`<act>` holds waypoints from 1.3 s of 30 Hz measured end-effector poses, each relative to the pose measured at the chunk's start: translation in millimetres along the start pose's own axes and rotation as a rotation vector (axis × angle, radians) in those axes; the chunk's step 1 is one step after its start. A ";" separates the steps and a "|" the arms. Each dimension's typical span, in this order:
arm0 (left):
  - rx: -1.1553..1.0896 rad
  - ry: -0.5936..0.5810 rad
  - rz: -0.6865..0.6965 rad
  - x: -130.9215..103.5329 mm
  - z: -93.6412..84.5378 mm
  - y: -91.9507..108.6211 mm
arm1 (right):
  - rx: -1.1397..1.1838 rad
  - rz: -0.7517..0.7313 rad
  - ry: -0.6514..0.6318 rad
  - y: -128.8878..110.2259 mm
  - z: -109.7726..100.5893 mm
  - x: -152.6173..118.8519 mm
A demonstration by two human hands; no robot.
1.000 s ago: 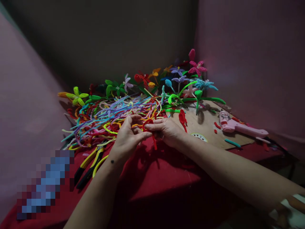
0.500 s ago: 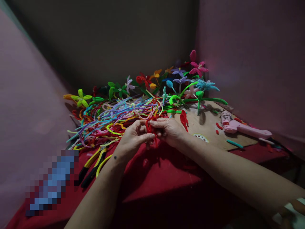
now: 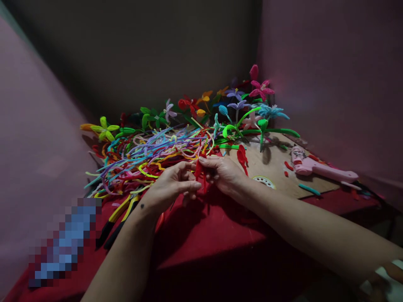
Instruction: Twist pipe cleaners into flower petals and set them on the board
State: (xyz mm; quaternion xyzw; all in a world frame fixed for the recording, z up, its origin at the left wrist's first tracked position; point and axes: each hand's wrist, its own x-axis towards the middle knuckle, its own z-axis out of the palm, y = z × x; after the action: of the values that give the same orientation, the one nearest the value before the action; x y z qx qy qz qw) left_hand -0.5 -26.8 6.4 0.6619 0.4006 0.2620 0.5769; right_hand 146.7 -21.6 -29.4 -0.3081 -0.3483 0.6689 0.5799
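Observation:
Between my two hands is a bent piece of red pipe cleaner, looped and hanging down a little above the red cloth. My right hand pinches its upper end between thumb and fingers. My left hand is closed at its lower left side, the thumb tip against the red strands and the fingers partly hidden behind. Just past my right fingers, a second red pipe cleaner piece lies on the brown board. A heap of loose pipe cleaners in many colours spreads beyond my left hand.
Yellow-and-black pliers lie beside my left forearm on the red cloth. Finished pipe cleaner flowers line the back. A pink glue gun, a white round disc with holes and cut scraps are on the board.
My left hand has shifted slightly left and its fingers have loosened a little. The red piece now hangs straighter from my right fingers. A red curved handle shows beside my left wrist.

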 end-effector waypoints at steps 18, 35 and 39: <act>0.102 0.144 0.071 2.4 4.2 -3.8 | 0.091 0.016 0.081 -3.6 -1.0 2.2; 0.031 0.238 0.070 4.0 -0.5 -4.0 | -0.091 -0.021 -0.111 -0.4 -0.8 0.4; -0.064 0.297 0.081 3.3 -3.5 -2.7 | -0.377 0.005 -0.155 -0.1 2.6 -6.8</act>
State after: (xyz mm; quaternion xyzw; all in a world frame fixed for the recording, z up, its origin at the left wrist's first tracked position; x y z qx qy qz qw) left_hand -2.1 -22.0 4.1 0.6128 0.4460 0.3924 0.5210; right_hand 145.5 -28.6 -27.8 -0.3595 -0.5103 0.6150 0.4818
